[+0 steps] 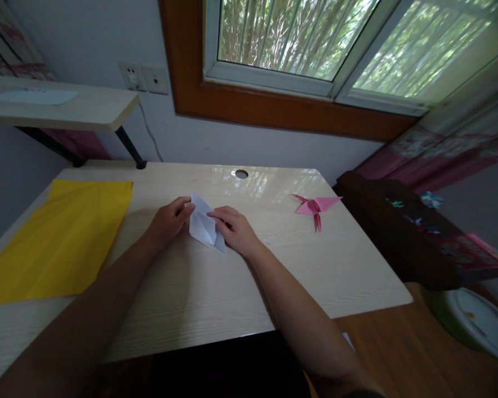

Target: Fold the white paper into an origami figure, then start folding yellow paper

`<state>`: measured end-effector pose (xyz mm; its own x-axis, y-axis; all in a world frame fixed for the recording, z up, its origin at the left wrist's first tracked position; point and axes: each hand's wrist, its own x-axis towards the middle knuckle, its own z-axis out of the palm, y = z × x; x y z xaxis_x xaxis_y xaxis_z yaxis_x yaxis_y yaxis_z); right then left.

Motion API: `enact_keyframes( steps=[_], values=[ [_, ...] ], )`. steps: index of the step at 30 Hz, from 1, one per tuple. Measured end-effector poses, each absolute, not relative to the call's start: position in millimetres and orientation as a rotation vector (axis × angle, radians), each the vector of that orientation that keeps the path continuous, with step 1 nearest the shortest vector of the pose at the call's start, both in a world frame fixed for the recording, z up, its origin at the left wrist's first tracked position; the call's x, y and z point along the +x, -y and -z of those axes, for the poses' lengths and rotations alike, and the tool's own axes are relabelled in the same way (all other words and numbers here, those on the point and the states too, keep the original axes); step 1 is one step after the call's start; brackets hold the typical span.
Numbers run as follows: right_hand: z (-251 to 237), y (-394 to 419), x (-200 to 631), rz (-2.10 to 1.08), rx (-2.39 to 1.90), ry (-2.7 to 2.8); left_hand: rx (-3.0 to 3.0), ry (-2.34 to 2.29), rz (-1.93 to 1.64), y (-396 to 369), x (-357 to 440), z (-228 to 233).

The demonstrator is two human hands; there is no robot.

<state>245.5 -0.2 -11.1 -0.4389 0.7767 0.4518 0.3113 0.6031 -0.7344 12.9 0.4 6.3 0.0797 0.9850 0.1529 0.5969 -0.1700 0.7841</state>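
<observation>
A white sheet of paper [204, 228], folded into a small angular shape with creases, is held between my hands just above or on the desk. My left hand [170, 220] pinches its left edge between thumb and fingers. On the other side, my right hand [235, 228] is closed on the paper's right part, its fingertips over a fold near the middle. A folded pink paper figure [314, 207] with pointed ends lies apart on the right side of the desk, touched by neither hand.
A large yellow paper sheet [66, 237] lies on the desk [240, 293] at left, by my left forearm. A raised shelf [95, 110] on black legs stands at back left. A cable hole [241, 174] is near the back edge. Dark furniture [382, 232] adjoins at right.
</observation>
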Motion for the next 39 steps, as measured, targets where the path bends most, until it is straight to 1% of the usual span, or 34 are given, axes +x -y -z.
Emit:
enact_keyframes(
  steps=[5,9,17,22,27,34,39],
  values=[
    [6.6,3.7,243.7,-0.765,-0.789,2.084,1.639,-1.468,-1.12,-2.0,12.0,-4.9],
    [0.9,5.9,242.6,-0.774,-0.773,2.032,1.586,-1.579,-1.199,0.5,12.3,-7.3],
    [-10.8,2.4,255.0,-0.614,-0.941,1.656,1.399,-1.832,-1.378,-0.3,8.4,-14.0],
    [-4.6,-5.9,262.3,-0.667,-1.029,1.463,1.33,-1.805,-1.38,0.3,10.0,-16.0],
    [5.0,-14.0,264.5,-0.753,-1.073,1.342,1.315,-1.678,-1.367,4.4,17.6,-18.3],
    [8.4,-21.5,270.9,-0.776,-1.177,1.219,1.278,-1.298,-1.232,6.8,25.7,-8.9],
    [3.4,-23.5,276.0,-0.774,-1.153,1.119,1.275,-1.232,-1.231,6.9,26.6,-6.7]
  ],
)
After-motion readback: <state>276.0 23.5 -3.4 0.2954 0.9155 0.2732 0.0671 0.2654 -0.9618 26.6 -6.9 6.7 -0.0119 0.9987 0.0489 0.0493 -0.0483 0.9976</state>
